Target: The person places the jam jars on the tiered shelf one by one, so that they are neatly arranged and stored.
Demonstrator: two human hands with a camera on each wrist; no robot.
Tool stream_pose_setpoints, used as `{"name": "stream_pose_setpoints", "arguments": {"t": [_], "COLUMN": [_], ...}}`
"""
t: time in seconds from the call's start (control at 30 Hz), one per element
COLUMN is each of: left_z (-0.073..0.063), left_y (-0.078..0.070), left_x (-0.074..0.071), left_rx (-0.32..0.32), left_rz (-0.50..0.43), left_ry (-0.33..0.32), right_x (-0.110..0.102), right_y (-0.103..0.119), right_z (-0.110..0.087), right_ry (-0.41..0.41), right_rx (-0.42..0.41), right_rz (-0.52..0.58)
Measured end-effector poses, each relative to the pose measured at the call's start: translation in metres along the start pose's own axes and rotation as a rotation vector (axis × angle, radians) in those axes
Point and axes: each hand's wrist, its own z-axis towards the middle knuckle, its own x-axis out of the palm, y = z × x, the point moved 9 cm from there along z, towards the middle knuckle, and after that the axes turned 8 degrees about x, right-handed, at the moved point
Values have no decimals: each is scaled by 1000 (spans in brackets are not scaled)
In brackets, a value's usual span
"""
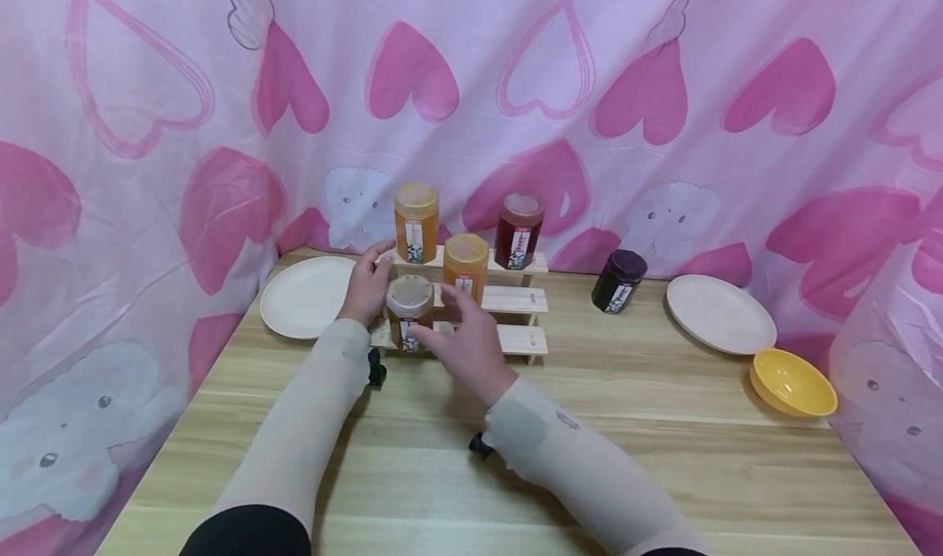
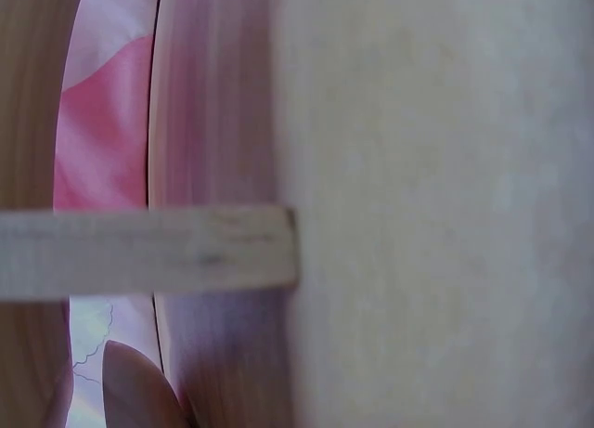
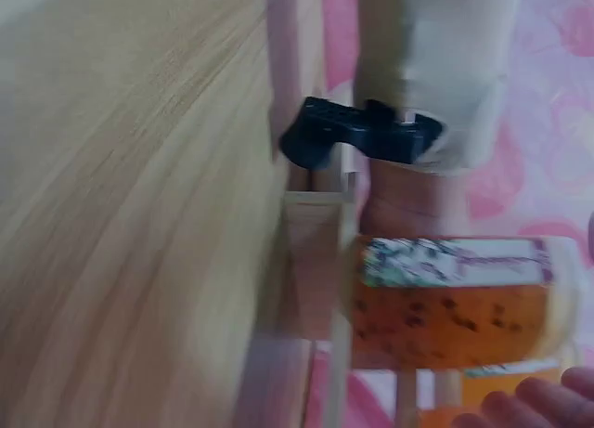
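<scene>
A three-step wooden rack (image 1: 525, 340) stands on the table. Its lowest step bears a honey jar (image 1: 410, 304) with a pale lid; in the right wrist view this jar (image 3: 455, 321) shows amber with dark specks. My right hand (image 1: 475, 347) is beside that jar, thumb and fingers spread, its fingertips (image 3: 548, 405) apart from it. My left hand (image 1: 366, 287) lies along the rack's left end, fingers reaching toward the top step; contact is unclear. A yellow-lidded honey jar (image 1: 466, 263) occupies the middle step. On top are a golden jar (image 1: 417, 224) and a dark red jar (image 1: 519, 232).
A white plate (image 1: 305, 298) lies left of the rack. To the right are a dark jar (image 1: 619, 282) on the table, another white plate (image 1: 720, 314) and a yellow bowl (image 1: 794, 384). A pink heart-patterned curtain (image 1: 471, 15) hangs behind the table.
</scene>
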Motion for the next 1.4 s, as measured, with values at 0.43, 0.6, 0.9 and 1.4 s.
{"name": "stream_pose_setpoints", "arguments": {"t": [0.43, 0.6, 0.9, 1.4], "left_z": [-1, -2, -1, -2], "left_y": [0, 3, 1, -3], "left_x": [0, -1, 1, 1], "left_rx": [3, -11, -6, -2], "left_rz": [5, -18, -12, -10], "left_ry": [-4, -11, 6, 0], "right_x": [-148, -206, -274, -287], "right_y": [-24, -55, -127, -188], "right_z": [2, 25, 59, 99], "right_ry": [-251, -412, -559, -299], "right_rx": [-211, -159, 105, 259], "right_rz": [217, 264, 138, -43]}}
